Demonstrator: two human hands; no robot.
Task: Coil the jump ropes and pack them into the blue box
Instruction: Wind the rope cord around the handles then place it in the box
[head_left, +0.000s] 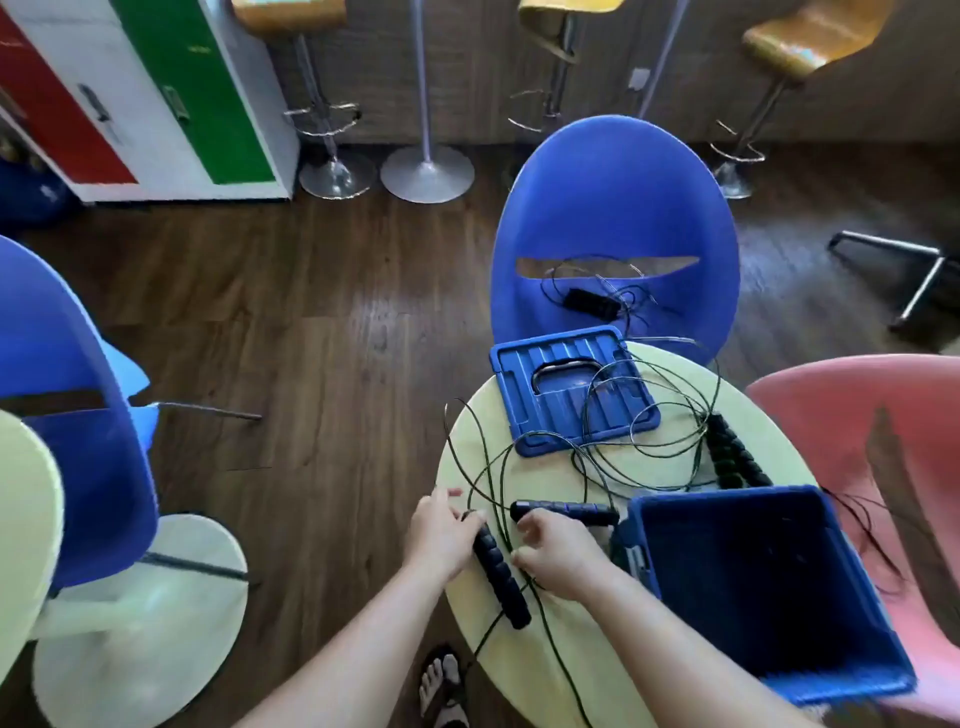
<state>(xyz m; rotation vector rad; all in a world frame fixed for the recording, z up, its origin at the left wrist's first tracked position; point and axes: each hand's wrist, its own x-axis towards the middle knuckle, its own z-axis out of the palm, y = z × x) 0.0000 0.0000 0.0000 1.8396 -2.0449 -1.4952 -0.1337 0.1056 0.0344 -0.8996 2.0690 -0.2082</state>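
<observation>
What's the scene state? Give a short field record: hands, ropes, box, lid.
left hand: grips upper end of near handle
right hand: fingers curled, grip unclear
second handle: lying on table beside blue box
blue box: open, looks empty, right of table
lid: flat on table, cords across it
far handles: behind box, cords loose and tangled
blue chair: another rope on its seat

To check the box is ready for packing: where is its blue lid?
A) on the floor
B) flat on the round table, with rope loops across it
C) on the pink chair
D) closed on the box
B: the blue lid lies flat on the round table, apart from the open blue box, with jump rope loops crossing it.
</observation>
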